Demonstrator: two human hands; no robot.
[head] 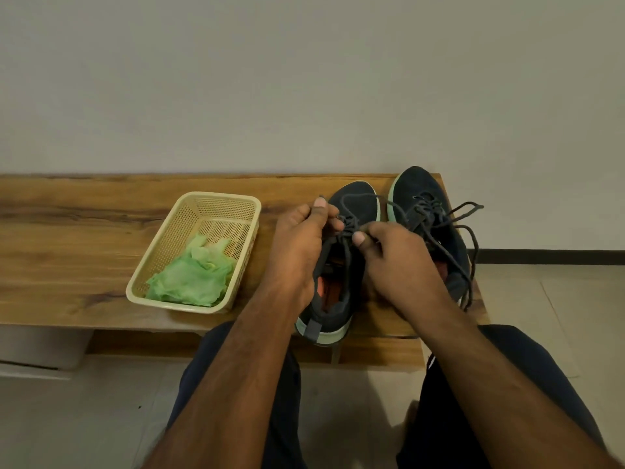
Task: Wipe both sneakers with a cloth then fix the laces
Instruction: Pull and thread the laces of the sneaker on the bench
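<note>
Along the right end of the wooden bench [84, 231] two dark sneakers stand side by side, toes toward the wall. The right sneaker [426, 211] sits hard against the bench's right edge, its loose laces [463, 225] trailing over that edge. The left sneaker [341, 275] has its heel overhanging the front edge, just above the person's knees. Left of the shoes, a beige basket [233, 204] holds the crumpled green cloth [192, 275]; past the basket the bench top runs bare to the left.

Both hands are over the left sneaker. The left hand [297, 245] is curled, pinching a lace [351, 203] of that shoe between thumb and fingers near the tongue. The right hand [395, 258] is also curled, thumb and fingers pinching the lace at the middle of the lacing, and lies between the two shoes.
</note>
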